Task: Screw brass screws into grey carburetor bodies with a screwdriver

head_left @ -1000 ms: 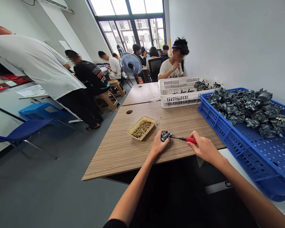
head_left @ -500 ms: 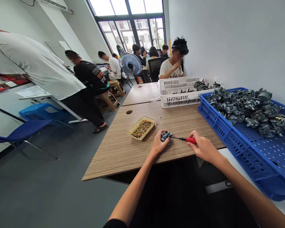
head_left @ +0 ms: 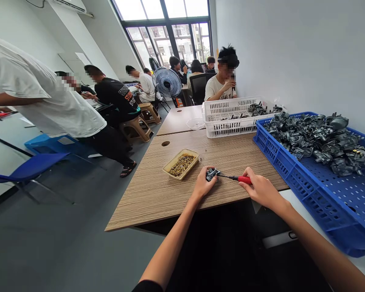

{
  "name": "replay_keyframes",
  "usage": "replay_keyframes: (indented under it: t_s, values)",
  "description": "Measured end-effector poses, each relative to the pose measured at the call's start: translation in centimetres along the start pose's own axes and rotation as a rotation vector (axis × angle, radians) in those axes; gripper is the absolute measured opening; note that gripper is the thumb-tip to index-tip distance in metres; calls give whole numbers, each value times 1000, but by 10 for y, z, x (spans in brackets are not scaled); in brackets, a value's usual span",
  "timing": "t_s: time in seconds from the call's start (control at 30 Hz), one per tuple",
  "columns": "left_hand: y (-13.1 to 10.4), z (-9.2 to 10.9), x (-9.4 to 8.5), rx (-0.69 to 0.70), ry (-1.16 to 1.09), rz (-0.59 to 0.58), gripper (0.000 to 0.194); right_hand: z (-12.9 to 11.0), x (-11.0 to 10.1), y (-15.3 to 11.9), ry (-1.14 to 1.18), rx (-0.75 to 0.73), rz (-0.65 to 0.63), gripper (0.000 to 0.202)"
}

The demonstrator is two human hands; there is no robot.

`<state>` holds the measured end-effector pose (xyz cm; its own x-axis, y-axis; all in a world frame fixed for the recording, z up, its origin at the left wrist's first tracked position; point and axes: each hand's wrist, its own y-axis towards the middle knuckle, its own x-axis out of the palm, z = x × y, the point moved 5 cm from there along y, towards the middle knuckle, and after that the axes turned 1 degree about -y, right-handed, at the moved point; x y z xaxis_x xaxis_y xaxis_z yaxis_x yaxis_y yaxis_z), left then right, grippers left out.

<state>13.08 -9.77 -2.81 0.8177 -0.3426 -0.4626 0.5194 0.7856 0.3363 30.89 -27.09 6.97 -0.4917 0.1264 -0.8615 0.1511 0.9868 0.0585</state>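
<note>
1. A person's left hand (head_left: 205, 184) grips a small metal part (head_left: 212, 174) near the near edge of a wood-grain table (head_left: 146, 194), thumb and fingers closed around its left side.
2. The right hand (head_left: 261, 188) holds a screwdriver (head_left: 245, 179), fingers wrapped on the red handle above the table's near edge. The dark shaft points left and meets the right side of the metal part; whether the tip sits in a screw is too small to make out.
3. A cream tray (head_left: 191, 168) of brass-coloured pieces (head_left: 182, 165) rests to the left and a little farther back, apart from the left hand.
4. At right, a blue crate (head_left: 295, 178) carries a heap of dark metal parts (head_left: 313, 136) toward its far end, its perforated floor bare at the near end.
5. Farther back, a white basket (head_left: 228, 132) stands beside the blue crate with more parts inside, a clear plastic dish (head_left: 196, 123) just to its left.
6. Behind the white basket, a co-worker (head_left: 215, 89) in a pale T-shirt and dark headband raises a hand around a dark object.
7. At far left, a person in a white shirt (head_left: 42, 89) stands near a seated figure in black (head_left: 115, 93), with a fan (head_left: 167, 82) beyond.
</note>
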Motion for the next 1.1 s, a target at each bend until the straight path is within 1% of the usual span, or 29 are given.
replay_keyframes:
  t_s: [0.57, 1.1]
  values:
    - [0, 5, -2, 5, 12, 0, 33, -2, -1, 0, 36, -8, -14, 14]
    - [-1, 4, -1, -10, 7, 0, 34, -3, -2, 0, 50, -17, -18, 13]
